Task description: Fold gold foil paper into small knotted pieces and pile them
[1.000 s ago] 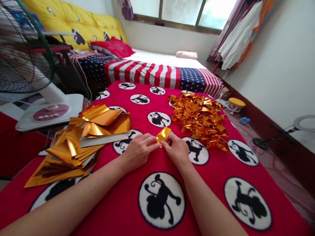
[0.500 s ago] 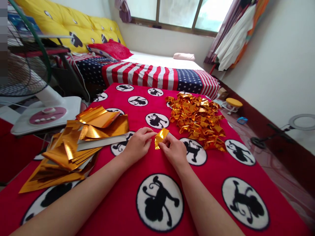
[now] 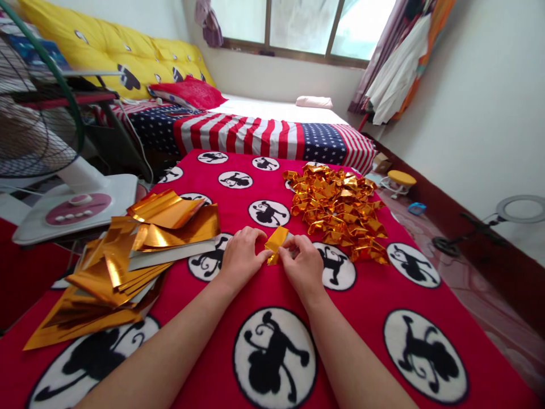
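Observation:
A small folded piece of gold foil paper [image 3: 277, 240] is held between my hands, just above the red cloth [image 3: 204, 352]. My left hand [image 3: 244, 254] has its thumb and fingertips on the paper's left side. At the right edge, the thumb and fingers of my right hand [image 3: 303, 262] pinch the same paper. To the left lies a loose stack of gold sheets [image 3: 114, 255], some with pale backs showing. Many folded gold foil pieces [image 3: 336, 207] form a heap at the right.
A fan base [image 3: 80, 207] stands beyond the stack at the left. Behind the cloth is a bed with a striped and starred cover [image 3: 242, 133]. On the right floor are a yellow stool [image 3: 401, 178] and a ring-shaped stand [image 3: 520, 209].
My left thumb has moved onto the lower left part of the gold paper, and the paper's shape looks slightly narrower. The whole view has shifted a little.

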Demonstrator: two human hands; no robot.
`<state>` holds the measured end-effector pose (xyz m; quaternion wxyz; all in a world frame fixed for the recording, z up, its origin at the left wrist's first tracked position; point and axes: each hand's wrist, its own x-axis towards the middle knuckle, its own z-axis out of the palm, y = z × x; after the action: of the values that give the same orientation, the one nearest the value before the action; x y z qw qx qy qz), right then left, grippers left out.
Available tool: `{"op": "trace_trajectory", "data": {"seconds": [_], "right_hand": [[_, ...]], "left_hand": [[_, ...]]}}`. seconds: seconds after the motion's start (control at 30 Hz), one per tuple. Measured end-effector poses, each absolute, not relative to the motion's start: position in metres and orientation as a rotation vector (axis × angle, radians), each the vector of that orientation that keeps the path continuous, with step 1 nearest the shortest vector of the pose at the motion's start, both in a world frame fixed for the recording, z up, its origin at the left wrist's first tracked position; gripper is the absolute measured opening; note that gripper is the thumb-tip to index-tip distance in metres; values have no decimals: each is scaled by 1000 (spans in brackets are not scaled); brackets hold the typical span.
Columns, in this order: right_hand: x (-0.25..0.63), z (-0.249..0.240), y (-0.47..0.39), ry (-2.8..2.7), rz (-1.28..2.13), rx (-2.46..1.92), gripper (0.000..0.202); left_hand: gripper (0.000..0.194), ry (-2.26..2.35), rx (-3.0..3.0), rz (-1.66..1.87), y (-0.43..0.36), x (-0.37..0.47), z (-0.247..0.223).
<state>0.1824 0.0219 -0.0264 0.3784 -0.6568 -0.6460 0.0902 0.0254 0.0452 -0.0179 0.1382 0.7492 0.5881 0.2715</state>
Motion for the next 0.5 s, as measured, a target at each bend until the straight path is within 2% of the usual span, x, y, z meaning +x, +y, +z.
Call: {"op": "trace_trajectory", "data": {"seconds": [0.03, 0.1, 0.17, 0.27, 0.37, 0.5], "right_hand": [[184, -26, 24, -1605, 196, -1657, 8], [186, -26, 29, -1548, 155, -1627, 21], [188, -25, 35, -1559, 195, -1637, 35], [192, -25, 41, -1594, 314, -1676, 45], [197, -27, 44, -1565, 413, -1661, 43], [206, -32, 42, -1506, 578, -1554, 26]], "left_hand": [[29, 1687, 2169, 790, 46, 25, -18], [32, 1637, 2178, 812, 47, 24, -20], [35, 1569, 2190, 839, 47, 22, -22], [39, 1490, 2196, 888, 48, 20, -24], [41, 1437, 2192, 943, 47, 19, -25], [35, 1403, 2143, 961, 47, 17, -24]]}}
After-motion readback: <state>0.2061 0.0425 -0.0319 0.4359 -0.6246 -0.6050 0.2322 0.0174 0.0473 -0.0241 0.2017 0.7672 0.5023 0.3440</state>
